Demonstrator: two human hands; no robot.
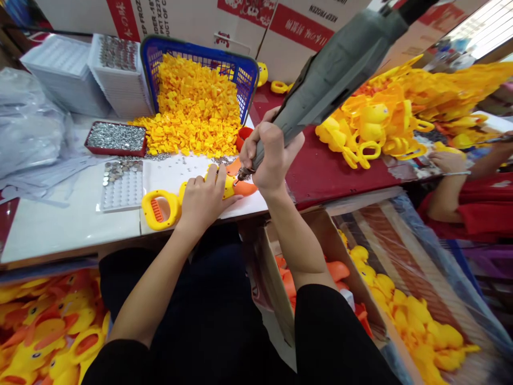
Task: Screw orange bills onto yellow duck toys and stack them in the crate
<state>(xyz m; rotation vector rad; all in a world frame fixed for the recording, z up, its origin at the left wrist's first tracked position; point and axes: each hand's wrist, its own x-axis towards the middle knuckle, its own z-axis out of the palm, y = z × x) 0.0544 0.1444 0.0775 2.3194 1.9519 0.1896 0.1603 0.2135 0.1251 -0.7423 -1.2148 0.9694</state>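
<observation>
A yellow and orange plastic duck toy (161,210) with a loop handle lies on the white table top. My left hand (204,199) grips its middle and presses it down, covering part of it. In my right hand (272,155) is a grey electric screwdriver (320,80), held at a slant with my fingers wrapped round its lower body. Its bit points down at the toy's orange end (245,187), beside my left fingertips. Whether a screw sits under the bit I cannot make out.
A blue basket (150,69) spills small yellow parts (196,101). Left of it are a red tray of screws (116,138), a dimpled white tray (120,195) and stacked trays (120,80). Yellow toys (372,123) pile up at right, near a co-worker's arm (444,198). Boxes of parts (316,240) stand below.
</observation>
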